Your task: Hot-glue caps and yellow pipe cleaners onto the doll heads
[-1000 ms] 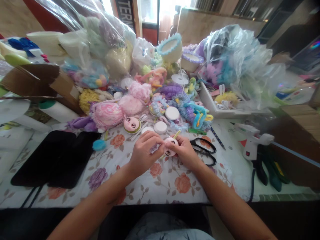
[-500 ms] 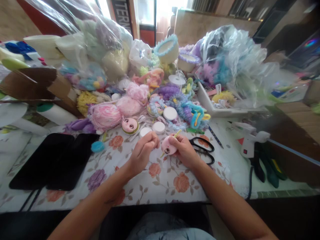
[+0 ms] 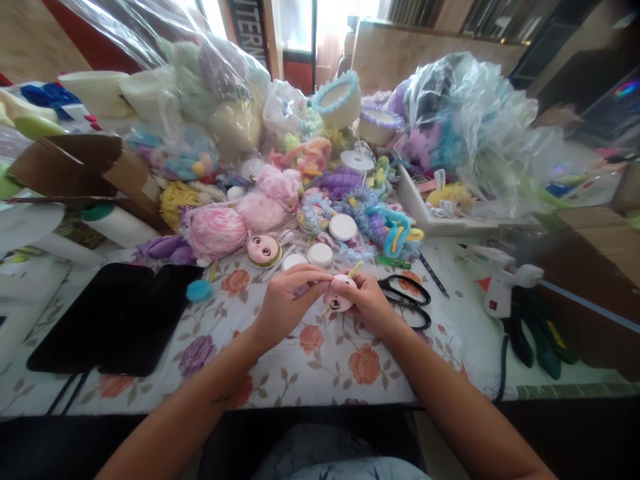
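A round pink doll face (image 3: 340, 301) with painted eyes is held above the flowered cloth, with a thin yellow-green strip (image 3: 355, 269) sticking out at its upper edge. My right hand (image 3: 369, 301) grips it from the right, thumb across its front. My left hand (image 3: 293, 297) is at the face's left edge, its thumb and fingertips closing on that rim. Part of the face is hidden by the fingers. A second doll face (image 3: 263, 250) lies on the cloth beyond my left hand. White round discs (image 3: 320, 255) sit near it.
Black-handled scissors (image 3: 411, 303) lie right of my right hand. Farther right are a white glue gun (image 3: 505, 283) and a pencil (image 3: 434, 273). Two black tablets (image 3: 90, 320) rest at the left. Pink yarn (image 3: 215, 230), plush pieces and plastic bags (image 3: 460, 113) pile up behind.
My left hand has opened from a loose fist and moved right to the doll face's edge. My right hand keeps its grip. The view has shifted slightly.
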A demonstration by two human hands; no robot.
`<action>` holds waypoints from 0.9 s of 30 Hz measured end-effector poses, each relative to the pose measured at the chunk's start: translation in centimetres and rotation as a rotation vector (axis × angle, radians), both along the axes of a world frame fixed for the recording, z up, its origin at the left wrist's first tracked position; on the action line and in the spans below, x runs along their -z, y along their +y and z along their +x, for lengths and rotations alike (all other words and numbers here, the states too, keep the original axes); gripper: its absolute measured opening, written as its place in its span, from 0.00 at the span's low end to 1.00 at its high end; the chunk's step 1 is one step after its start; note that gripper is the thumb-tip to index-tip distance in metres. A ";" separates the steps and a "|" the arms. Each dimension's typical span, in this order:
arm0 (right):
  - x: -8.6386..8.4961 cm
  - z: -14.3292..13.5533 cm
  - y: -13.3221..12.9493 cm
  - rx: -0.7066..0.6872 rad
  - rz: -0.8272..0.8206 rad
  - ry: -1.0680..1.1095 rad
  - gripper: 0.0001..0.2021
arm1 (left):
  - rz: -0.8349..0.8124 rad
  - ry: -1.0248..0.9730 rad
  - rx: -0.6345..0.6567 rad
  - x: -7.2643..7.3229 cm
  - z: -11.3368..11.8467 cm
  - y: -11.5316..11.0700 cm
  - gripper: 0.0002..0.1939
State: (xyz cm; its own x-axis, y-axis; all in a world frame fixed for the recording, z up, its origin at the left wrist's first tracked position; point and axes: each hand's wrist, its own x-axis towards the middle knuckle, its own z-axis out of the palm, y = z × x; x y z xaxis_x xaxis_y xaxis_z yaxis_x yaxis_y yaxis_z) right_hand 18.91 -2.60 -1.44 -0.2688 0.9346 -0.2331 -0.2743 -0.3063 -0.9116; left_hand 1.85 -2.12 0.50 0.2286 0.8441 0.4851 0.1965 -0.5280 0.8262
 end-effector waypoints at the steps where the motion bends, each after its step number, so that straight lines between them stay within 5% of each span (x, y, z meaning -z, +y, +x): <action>1: 0.0 0.0 0.0 -0.001 0.007 0.003 0.16 | 0.029 0.009 0.002 0.0 0.0 0.0 0.04; 13: -0.4 0.0 -0.1 -0.016 -0.005 0.005 0.16 | 0.291 0.091 -0.036 0.7 -0.2 0.1 0.06; 27: -0.2 -0.1 -0.2 -0.012 0.061 -0.151 0.18 | 0.330 0.157 -0.073 0.4 0.3 -0.2 0.06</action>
State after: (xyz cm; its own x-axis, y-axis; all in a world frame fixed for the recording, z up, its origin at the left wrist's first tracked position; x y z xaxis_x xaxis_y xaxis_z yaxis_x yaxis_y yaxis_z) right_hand 18.77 -2.75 -1.22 -0.2459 0.9452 -0.2149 -0.1293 -0.2517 -0.9591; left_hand 2.12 -2.34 0.10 0.2665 0.6650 0.6977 0.3540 -0.7408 0.5708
